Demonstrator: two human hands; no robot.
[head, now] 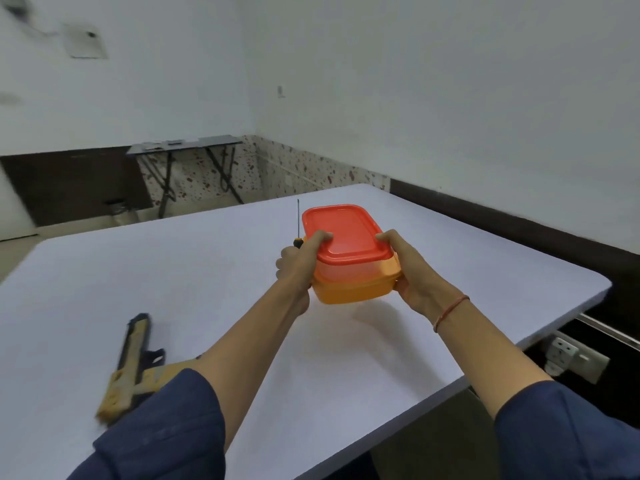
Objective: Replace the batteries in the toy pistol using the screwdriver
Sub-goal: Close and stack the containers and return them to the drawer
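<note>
Dark-blue sleeves (166, 427) reach out; left hand (298, 261) and right hand (412, 268) clamp the red-lidded orange plastic box (349, 271), the left also pinning a thin-shafted screwdriver (298, 223). Likely next: open it for batteries.

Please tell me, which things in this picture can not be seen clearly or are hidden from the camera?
All in the head view:
- Contents of the orange container: hidden by its red lid and cloudy walls.
- Screwdriver handle: mostly covered by the left hand; only the shaft shows.
- Toy pistol: blurred, grip partly behind the left sleeve; no battery cover discernible.
- Right hand fingers: behind the container.
</note>
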